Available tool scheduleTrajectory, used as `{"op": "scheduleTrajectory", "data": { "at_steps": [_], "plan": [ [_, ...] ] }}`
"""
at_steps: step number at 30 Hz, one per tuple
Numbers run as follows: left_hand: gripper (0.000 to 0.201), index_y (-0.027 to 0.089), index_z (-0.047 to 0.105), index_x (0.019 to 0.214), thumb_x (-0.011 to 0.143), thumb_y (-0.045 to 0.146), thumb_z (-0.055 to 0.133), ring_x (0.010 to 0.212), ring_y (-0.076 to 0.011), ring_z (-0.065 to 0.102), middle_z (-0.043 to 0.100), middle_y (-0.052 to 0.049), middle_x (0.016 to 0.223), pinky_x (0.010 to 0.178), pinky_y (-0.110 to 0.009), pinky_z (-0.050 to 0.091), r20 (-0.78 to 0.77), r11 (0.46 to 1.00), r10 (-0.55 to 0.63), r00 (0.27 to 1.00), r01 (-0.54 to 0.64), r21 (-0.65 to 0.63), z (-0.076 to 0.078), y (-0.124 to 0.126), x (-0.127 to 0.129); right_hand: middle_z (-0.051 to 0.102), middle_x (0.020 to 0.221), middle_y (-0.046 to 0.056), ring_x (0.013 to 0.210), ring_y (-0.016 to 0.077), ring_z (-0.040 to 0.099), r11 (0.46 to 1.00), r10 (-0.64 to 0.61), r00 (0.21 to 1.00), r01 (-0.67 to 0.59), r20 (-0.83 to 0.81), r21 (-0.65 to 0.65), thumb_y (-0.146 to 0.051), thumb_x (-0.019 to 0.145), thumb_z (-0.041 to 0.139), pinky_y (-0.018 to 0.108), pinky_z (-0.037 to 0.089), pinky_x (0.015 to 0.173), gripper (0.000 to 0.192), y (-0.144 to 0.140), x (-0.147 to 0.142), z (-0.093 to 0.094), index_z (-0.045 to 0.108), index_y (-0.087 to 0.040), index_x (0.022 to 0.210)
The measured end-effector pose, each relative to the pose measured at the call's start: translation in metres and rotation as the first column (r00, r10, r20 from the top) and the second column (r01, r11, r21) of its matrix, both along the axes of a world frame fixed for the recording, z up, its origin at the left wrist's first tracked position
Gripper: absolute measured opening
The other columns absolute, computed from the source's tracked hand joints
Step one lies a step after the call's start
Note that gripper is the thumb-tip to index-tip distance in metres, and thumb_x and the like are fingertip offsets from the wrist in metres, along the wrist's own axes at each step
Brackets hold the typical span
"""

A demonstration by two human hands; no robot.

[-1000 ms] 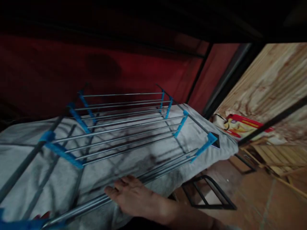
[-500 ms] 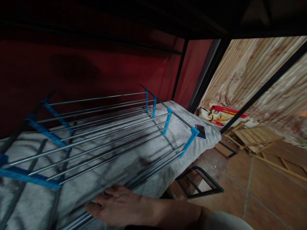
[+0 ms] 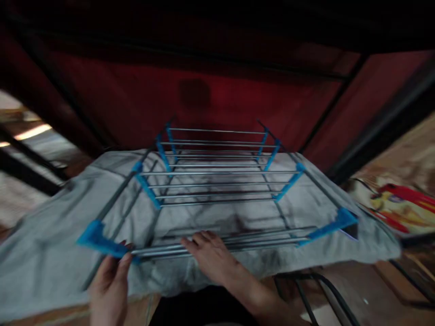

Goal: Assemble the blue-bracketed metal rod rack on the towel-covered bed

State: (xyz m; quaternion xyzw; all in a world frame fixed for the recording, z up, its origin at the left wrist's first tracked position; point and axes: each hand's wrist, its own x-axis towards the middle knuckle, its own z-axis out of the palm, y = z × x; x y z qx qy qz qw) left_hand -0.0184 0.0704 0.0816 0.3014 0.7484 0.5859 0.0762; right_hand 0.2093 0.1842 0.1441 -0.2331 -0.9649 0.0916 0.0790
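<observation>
My right hand (image 3: 212, 256) lies flat, fingers spread, on the rack (image 3: 217, 181) near rails; left hand (image 3: 110, 283) seems to pinch its near-left blue bracket (image 3: 98, 237), blurry. Grey towel (image 3: 41, 253) underneath.

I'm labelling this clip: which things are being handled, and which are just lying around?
In hand:
- metal-rod rack with blue plastic brackets
- left hand at its near blue corner
- right hand on the front rods
- grey towel beneath

Lying about:
- red and yellow printed box
- black cables
</observation>
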Motion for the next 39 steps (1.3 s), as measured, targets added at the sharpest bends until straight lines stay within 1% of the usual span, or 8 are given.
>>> {"op": "scheduleTrajectory", "data": {
  "at_steps": [2, 7, 10, 15, 19, 22, 26, 39],
  "plan": [
    [0.052, 0.02, 0.066, 0.112, 0.08, 0.061, 0.062, 0.111, -0.0303, 0.065, 0.071, -0.01, 0.116, 0.103, -0.049, 0.05, 0.04, 1.0, 0.024, 0.999, -0.024, -0.006, -0.006, -0.004, -0.003, 0.064, 0.123, 0.006, 0.114, 0.0214, 0.059, 0.999, -0.038, 0.999, 0.039, 0.025, -0.035, -0.007, 0.094, 0.042, 0.036, 0.047, 0.102, 0.053, -0.002, 0.0, -0.005, 0.046, -0.025, 0.144],
    [0.038, 0.018, 0.058, 0.121, 0.095, 0.044, 0.048, 0.106, -0.0248, 0.065, 0.067, -0.013, 0.117, 0.095, -0.042, 0.053, -0.263, 0.994, 0.015, 0.965, -0.043, -0.098, -0.003, -0.007, 0.001, 0.066, 0.119, 0.006, 0.109, 0.0226, 0.061, 1.0, -0.016, 1.0, 0.017, 0.016, -0.015, 0.001, 0.09, 0.04, 0.037, 0.046, 0.102, 0.063, 0.0, -0.002, -0.015, 0.046, -0.025, 0.147],
    [0.04, 0.014, 0.049, 0.134, 0.099, 0.033, 0.042, 0.105, -0.0261, 0.064, 0.065, -0.015, 0.117, 0.089, -0.041, 0.053, -0.51, 0.949, -0.004, 0.86, -0.158, -0.274, 0.004, -0.014, 0.011, 0.067, 0.115, 0.006, 0.103, 0.0218, 0.063, 1.0, 0.004, 1.0, -0.004, 0.005, 0.001, 0.001, 0.09, 0.041, 0.035, 0.048, 0.095, 0.062, -0.001, 0.003, -0.019, 0.049, -0.026, 0.145],
    [0.034, 0.01, 0.058, 0.122, 0.102, 0.031, 0.041, 0.081, -0.0268, 0.064, 0.067, -0.011, 0.089, 0.075, -0.04, 0.05, -0.73, 0.758, -0.2, 0.653, -0.369, -0.538, 0.02, -0.031, 0.019, 0.066, 0.113, 0.005, 0.102, 0.0215, 0.062, 0.999, 0.04, 0.998, -0.039, -0.041, 0.035, -0.001, 0.091, 0.041, 0.036, 0.049, 0.093, 0.061, 0.001, 0.01, -0.029, 0.045, -0.026, 0.146],
    [0.022, 0.015, 0.066, 0.097, 0.1, 0.025, 0.046, 0.081, -0.0254, 0.061, 0.066, -0.009, 0.085, 0.075, -0.039, 0.047, -0.802, 0.751, -0.268, 0.534, -0.405, -0.521, 0.03, -0.04, 0.02, 0.066, 0.107, 0.006, 0.098, 0.0222, 0.062, 0.995, 0.083, 0.995, -0.079, -0.055, 0.068, -0.002, 0.092, 0.04, 0.037, 0.05, 0.09, 0.057, 0.004, 0.008, -0.034, 0.045, -0.024, 0.145],
    [0.023, 0.014, 0.065, 0.112, 0.096, 0.015, 0.047, 0.098, -0.0256, 0.061, 0.067, -0.012, 0.105, 0.085, -0.039, 0.047, -0.832, 0.812, -0.331, 0.446, -0.315, -0.492, 0.03, -0.042, 0.024, 0.066, 0.105, 0.007, 0.098, 0.0229, 0.063, 0.99, 0.113, 0.992, -0.109, -0.048, 0.089, -0.002, 0.092, 0.041, 0.037, 0.051, 0.089, 0.056, 0.005, 0.006, -0.033, 0.044, -0.022, 0.145],
    [0.043, 0.012, 0.049, 0.139, 0.097, 0.011, 0.043, 0.128, -0.0244, 0.05, 0.06, -0.014, 0.134, 0.11, -0.041, 0.037, -0.801, 0.841, -0.503, 0.325, -0.031, -0.541, 0.028, -0.034, 0.029, 0.066, 0.109, 0.008, 0.1, 0.0235, 0.063, 0.986, 0.12, 0.992, -0.116, -0.029, 0.124, -0.002, 0.092, 0.04, 0.038, 0.051, 0.089, 0.056, 0.002, 0.003, -0.028, 0.044, -0.021, 0.145],
    [0.041, 0.012, 0.05, 0.136, 0.095, 0.01, 0.044, 0.113, -0.0224, 0.057, 0.064, -0.012, 0.121, 0.108, -0.039, 0.041, -0.672, 0.742, -0.659, 0.338, 0.149, -0.653, 0.035, -0.016, 0.032, 0.065, 0.116, 0.01, 0.103, 0.0224, 0.064, 0.984, 0.115, 0.992, -0.107, -0.051, 0.14, -0.007, 0.096, 0.038, 0.037, 0.052, 0.089, 0.051, 0.005, 0.019, -0.035, 0.042, -0.018, 0.145]
  ]
}}
